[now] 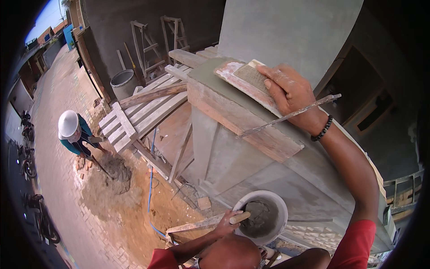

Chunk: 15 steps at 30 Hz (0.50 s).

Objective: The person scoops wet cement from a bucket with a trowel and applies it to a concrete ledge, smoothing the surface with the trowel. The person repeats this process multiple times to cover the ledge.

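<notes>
My right hand (292,92) is closed on a plastering float (235,76). The float lies along the top of the ledge, its face smeared with pale plaster. Wet grey mortar (208,74) coats the ledge beside it. A wooden board (237,119) runs along the ledge's front edge. Below my right wrist, a mortar-crusted metal rod (286,116) crosses the board at an angle. Low in the view, my left hand (225,225) is wrapped around the wooden handle of a trowel (240,218) at a white bucket (282,210) of mortar. I cannot make out the trowel's blade.
Left of the ledge stands a scaffold of wooden planks (150,114), with a grey drum (123,83) behind it. Down on the ground, a person in a white hat (69,124) works a long-handled tool in a mortar heap (118,175). A blue hose (150,193) and parked motorcycles (42,219) are below.
</notes>
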Available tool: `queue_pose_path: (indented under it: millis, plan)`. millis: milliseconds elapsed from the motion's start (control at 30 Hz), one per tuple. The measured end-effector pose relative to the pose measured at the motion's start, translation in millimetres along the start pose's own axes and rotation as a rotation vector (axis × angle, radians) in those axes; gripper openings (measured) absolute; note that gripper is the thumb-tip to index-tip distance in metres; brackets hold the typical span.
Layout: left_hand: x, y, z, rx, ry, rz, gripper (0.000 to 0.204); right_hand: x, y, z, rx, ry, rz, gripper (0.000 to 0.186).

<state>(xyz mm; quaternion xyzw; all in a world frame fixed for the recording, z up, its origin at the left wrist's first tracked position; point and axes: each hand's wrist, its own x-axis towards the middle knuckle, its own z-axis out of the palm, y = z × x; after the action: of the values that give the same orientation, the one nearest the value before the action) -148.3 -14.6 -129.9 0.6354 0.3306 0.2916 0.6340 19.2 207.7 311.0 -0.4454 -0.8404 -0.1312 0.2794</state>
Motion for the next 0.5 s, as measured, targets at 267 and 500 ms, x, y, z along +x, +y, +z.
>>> queue_pose_path:
  millis: [267, 500]
  plan:
    - [-1.1, 10.1, -4.7, 0.022, -0.009, -0.028, 0.056, 44.2, 19.6, 32.5, -0.048, -0.09, -0.164, 0.03]
    - [-0.6, 16.3, -6.0, 0.039, -0.029, -0.01, 0.059, -25.4, 9.0, -29.7, -0.093, -0.242, 0.013, 0.03]
